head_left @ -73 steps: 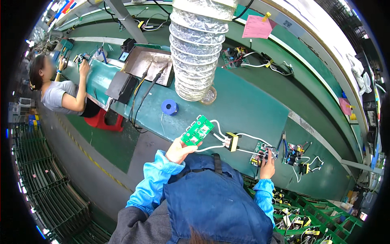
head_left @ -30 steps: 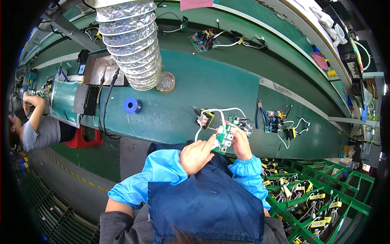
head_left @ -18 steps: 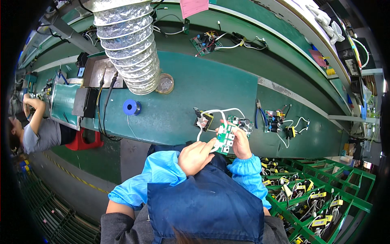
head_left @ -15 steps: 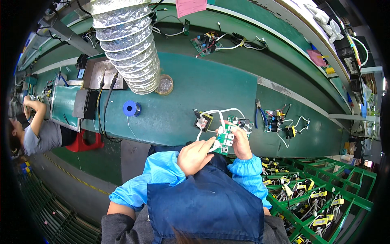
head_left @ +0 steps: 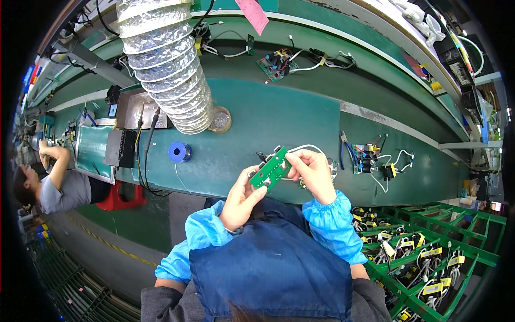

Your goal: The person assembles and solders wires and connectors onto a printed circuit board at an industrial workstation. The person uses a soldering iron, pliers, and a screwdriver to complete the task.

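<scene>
I hold a small green circuit board (head_left: pixel 271 168) with both hands above the near edge of the green workbench (head_left: pixel 300 115). My left hand (head_left: pixel 241 197) grips its lower left end from below. My right hand (head_left: pixel 312 173) pinches its upper right end, where white wires trail off. Both forearms wear light blue sleeve covers over a dark blue apron.
A silver flexible duct (head_left: pixel 166 64) hangs over the bench. Near it lie a blue solder spool (head_left: pixel 179 152) and a round metal tin (head_left: pixel 220 119). Another board with wires (head_left: pixel 370 159) lies to the right, one more board (head_left: pixel 273 61) further back. Green crates (head_left: pixel 429 252) of parts stand lower right. A person (head_left: pixel 59 180) works at left.
The board was held low against my apron with its green face partly covered; now it is lifted and tilted so its face shows. Earlier still, my left hand alone held it out to the left.
</scene>
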A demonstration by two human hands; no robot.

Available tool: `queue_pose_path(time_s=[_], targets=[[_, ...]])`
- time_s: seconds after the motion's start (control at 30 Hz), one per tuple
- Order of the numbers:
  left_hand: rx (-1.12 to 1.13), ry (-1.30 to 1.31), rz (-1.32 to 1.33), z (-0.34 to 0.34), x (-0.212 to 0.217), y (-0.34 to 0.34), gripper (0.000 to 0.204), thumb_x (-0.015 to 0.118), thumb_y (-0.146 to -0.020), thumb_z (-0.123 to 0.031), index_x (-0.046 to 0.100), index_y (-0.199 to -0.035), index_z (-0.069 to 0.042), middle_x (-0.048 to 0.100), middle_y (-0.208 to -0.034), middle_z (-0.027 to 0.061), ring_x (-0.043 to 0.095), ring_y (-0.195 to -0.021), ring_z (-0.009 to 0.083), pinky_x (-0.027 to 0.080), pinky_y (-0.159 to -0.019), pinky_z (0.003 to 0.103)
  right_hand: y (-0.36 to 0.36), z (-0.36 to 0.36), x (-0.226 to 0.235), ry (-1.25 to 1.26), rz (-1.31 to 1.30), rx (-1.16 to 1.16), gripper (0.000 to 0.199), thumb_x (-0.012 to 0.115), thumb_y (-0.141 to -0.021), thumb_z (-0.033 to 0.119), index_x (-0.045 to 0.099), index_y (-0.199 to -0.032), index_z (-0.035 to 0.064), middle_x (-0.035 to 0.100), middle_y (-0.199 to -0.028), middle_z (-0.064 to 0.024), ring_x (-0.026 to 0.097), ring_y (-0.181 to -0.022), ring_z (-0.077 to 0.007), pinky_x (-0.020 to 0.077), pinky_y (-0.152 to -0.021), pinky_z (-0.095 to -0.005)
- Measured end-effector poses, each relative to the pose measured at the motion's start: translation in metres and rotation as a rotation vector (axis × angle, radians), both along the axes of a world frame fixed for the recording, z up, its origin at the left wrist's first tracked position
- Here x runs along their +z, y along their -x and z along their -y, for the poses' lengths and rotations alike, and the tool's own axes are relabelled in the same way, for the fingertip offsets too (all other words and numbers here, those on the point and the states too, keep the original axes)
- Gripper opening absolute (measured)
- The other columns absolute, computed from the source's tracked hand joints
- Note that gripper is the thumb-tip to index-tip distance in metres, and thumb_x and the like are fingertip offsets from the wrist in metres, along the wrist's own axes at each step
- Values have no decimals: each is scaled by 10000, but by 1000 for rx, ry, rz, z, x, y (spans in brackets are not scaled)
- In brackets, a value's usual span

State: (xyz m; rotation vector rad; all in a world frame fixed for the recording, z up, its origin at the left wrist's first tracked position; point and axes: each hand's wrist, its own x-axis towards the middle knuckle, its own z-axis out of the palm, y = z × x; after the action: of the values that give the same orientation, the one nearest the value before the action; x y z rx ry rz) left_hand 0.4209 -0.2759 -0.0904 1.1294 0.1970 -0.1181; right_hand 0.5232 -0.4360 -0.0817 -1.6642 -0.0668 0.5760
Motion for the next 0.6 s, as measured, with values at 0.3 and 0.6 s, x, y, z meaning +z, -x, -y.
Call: queue_pose_path(time_s=[0.3,0.6], targets=[[5,277,-133,-15,-6,1,372,520,-852,-98,384,-1193,-38,491,-1149,71,472,-1078,176,369,-933,347,-2,-10,2,21,-76,47,236,589,-838,219,577,-713,19,512,-497,11,443,-424,-33,331,-398,-182],[15,328,-208,-17,-4,0,351,521,-868,-161,403,-1179,-50,487,-1164,84,485,-1091,223,404,-910,384,-1,-11,-5,-82,-113,34,248,582,-842,214,571,-693,16,498,-477,6,426,-413,-33,302,-384,-193]])
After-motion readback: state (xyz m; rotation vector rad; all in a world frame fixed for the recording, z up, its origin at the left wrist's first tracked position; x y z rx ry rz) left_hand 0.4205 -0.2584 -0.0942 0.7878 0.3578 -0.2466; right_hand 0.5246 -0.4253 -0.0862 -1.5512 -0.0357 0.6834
